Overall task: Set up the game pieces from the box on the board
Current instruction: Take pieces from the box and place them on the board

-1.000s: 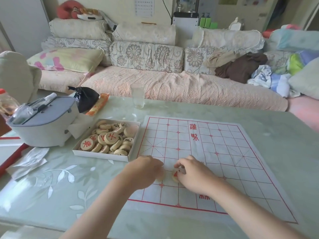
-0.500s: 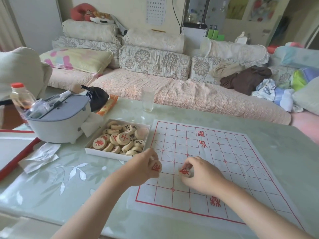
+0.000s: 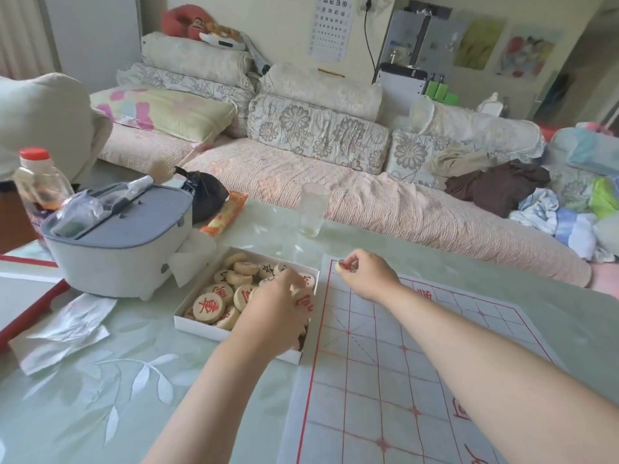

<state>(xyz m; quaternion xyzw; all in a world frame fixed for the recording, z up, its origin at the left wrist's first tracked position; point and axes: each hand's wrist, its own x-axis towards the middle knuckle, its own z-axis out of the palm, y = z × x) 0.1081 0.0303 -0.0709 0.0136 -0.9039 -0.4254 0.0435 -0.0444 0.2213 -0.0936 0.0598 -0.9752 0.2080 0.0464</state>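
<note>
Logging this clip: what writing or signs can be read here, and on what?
Eye chart: rows of turned "E" signs; lower rows too small.
Large piece in the box: red character, perhaps "車", unsure.
Left piece, held by the left hand: red character, blurred.
Right piece, pinched by the right hand: red character, blurred.
Board: red characters, partly hidden, unreadable.
Other pieces: red and black characters, too blurred.
</note>
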